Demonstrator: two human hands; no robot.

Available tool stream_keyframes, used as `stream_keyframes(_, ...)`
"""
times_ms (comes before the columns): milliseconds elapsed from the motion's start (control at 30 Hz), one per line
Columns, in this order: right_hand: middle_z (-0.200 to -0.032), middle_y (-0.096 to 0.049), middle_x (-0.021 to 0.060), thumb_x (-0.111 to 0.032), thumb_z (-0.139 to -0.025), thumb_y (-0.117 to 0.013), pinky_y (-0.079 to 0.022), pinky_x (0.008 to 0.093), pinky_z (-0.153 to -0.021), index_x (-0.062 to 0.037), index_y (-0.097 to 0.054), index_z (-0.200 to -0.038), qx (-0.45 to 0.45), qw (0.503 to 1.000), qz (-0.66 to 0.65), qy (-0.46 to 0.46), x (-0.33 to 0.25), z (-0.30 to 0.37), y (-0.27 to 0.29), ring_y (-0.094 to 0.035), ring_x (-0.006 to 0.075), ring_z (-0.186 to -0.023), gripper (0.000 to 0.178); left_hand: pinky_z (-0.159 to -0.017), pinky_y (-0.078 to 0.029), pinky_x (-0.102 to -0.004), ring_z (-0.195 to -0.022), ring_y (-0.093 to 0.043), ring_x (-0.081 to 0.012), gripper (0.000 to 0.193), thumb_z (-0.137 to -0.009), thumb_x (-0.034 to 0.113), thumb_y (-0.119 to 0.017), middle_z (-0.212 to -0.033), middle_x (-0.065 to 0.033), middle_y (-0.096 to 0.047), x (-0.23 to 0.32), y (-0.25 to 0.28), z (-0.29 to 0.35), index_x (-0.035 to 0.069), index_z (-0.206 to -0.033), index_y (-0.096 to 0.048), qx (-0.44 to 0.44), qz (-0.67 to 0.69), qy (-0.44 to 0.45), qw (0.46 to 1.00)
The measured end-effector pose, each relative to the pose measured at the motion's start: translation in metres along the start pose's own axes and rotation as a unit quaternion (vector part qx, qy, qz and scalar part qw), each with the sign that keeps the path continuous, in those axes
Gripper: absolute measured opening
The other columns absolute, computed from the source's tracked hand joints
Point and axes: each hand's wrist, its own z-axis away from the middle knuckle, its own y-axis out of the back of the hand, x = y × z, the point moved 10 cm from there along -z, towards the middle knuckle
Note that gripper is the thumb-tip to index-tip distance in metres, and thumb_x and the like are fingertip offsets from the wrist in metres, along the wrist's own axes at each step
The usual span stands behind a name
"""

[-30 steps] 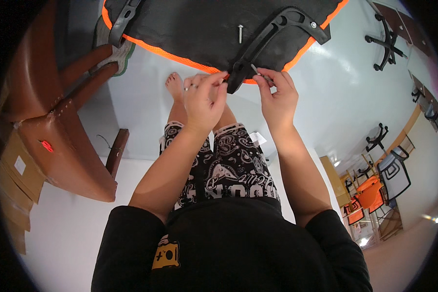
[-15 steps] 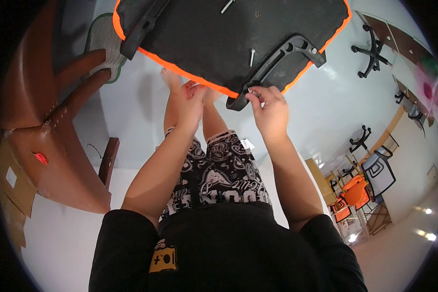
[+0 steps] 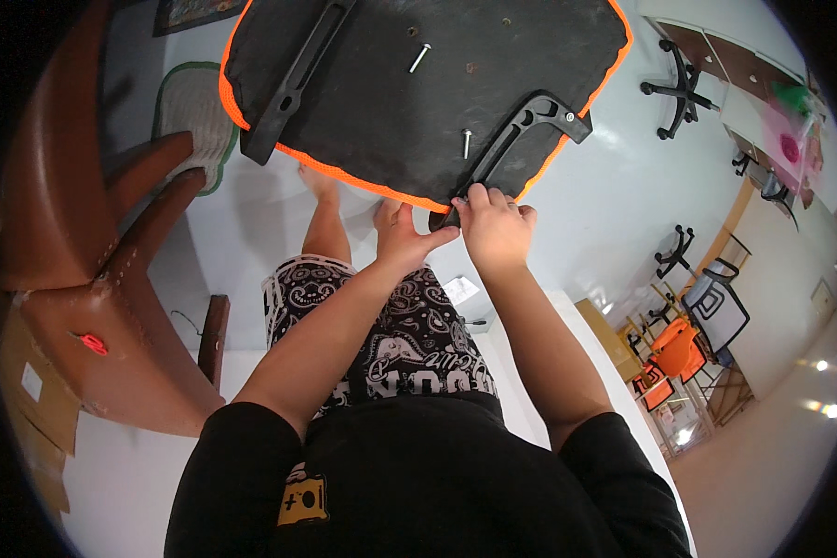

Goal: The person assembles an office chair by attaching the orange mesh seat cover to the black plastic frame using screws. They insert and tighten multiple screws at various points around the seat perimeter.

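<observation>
A black chair seat with orange edging lies underside up in front of me. Two black armrest brackets lie across it, one at the left and one at the right. My right hand is closed with its fingertips at the near end of the right bracket; whatever is pinched there is hidden. Beside it, my left hand has its thumb stretched toward that same end, its fingers apart from the thumb at the seat's near edge. Two loose silver bolts, one farther and one nearer, rest on the seat.
Brown furniture with red-handled scissors on it stands at the left, near a grey mat. Black chair bases lie on the floor at the right, with a mesh chair back and orange chair parts nearer.
My left hand has moved right and its thumb has stretched out toward the bracket end. My right hand has shifted slightly left and nearer, against the bracket. The seat sits lower and farther left in view.
</observation>
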Motion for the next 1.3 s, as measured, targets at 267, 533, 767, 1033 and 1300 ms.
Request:
stream_keyframes(267,-0.072,-0.061,0.0003,-0.038,-0.083,-0.052,-0.038,0.0466,-0.075,-0.0116,-0.055,-0.075,-0.057,0.992,0.076,0.084,-0.016,-0.006,-0.008,-0.061,0.0195,-0.069,0.027,-0.089,-0.037,-0.0334,-0.103,-0.05,-0.0229,0.065,-0.058,0.04,-0.077,-0.11,-0.0067,-0.052,-0.016,-0.001,-0.011,0.008,-0.109,-0.053,0.029,-0.04,0.05,0.998)
stream_keyframes(533,-0.074,-0.062,0.0033,-0.028,-0.081,-0.052,-0.034,0.0502,-0.08,-0.01,-0.06,-0.08,-0.103,0.961,0.155,0.202,-0.051,0.001,-0.019,-0.06,0.0212,-0.073,0.02,-0.087,-0.038,-0.0289,-0.101,-0.051,-0.0184,0.068,-0.059,0.044,-0.075,-0.107,-0.004,-0.055,-0.054,0.013,-0.014,0.009,-0.113,-0.053,0.016,-0.039,0.067,0.997)
stream_keyframes(767,-0.073,-0.066,0.008,-0.034,-0.09,-0.039,-0.038,0.05,-0.074,-0.0104,-0.062,-0.078,-0.251,0.954,0.098,0.131,-0.041,-0.001,-0.041,-0.063,0.0254,-0.066,0.036,-0.094,-0.036,-0.0278,-0.112,-0.046,-0.0165,0.063,-0.069,0.014,-0.071,-0.12,-0.0046,-0.05,-0.024,0.004,0.001,0.003,-0.123,-0.042,-0.05,0.074,0.138,0.986)
stream_keyframes(1033,-0.079,-0.066,0.0086,-0.04,-0.085,-0.044,-0.04,0.0513,-0.073,-0.0096,-0.061,-0.084,-0.194,0.971,0.099,0.096,-0.043,0.002,-0.025,-0.064,0.0263,-0.071,0.035,-0.093,-0.036,-0.0284,-0.111,-0.046,-0.0149,0.059,-0.069,0.018,-0.072,-0.118,-0.0037,-0.051,0.031,0.021,0.017,0.006,-0.121,-0.047,-0.03,-0.008,0.13,0.991)
stream_keyframes(1300,-0.074,-0.064,0.0059,-0.036,-0.088,-0.044,-0.043,0.0481,-0.071,-0.0116,-0.056,-0.08,-0.244,0.954,0.146,0.091,-0.041,0.005,-0.045,-0.063,0.0254,-0.069,0.028,-0.093,-0.034,-0.0278,-0.113,-0.045,-0.0166,0.059,-0.069,0.024,-0.072,-0.12,-0.0055,-0.05,-0.001,0.01,0.015,0.006,-0.12,-0.047,-0.054,0.111,0.125,0.984)
